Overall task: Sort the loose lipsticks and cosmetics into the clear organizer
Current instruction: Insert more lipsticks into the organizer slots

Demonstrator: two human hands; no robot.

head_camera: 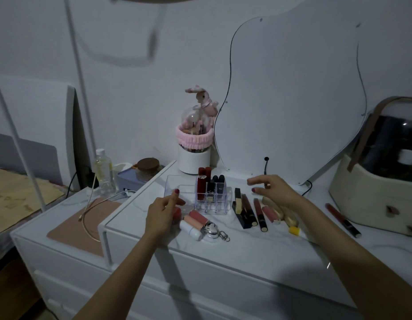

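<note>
Your left hand (pixel 162 207) reaches forward over the white table (pixel 223 252), forearm angled up from the lower left. Its fingers (pixel 175 196) are loosely curled, index raised toward the low clear tray (pixel 177 184). A small red item (pixel 176 213) shows just under the hand; you cannot tell from this view whether the fingers hold it.

Your right hand (pixel 273 189) hangs above the table, forearm entering from the lower right. Its fingers are spread and relaxed, pointing left, and grip nothing.

The clear organizer (pixel 212 199) stands between both hands. Its back compartments hold upright red lipsticks (pixel 203 181) and black lipsticks (pixel 217 184); the front compartments show no contents.

Loose items lie on the table:
- Pink tubes (pixel 197 217) and a white tube (pixel 190 228), just right of the left hand, beside a keyring (pixel 213 230).
- Dark and gold tubes (pixel 248 211), below the right hand.
- One dark red tube (pixel 342 219), well apart at the far right, beside a cream case (pixel 371 199).
</note>
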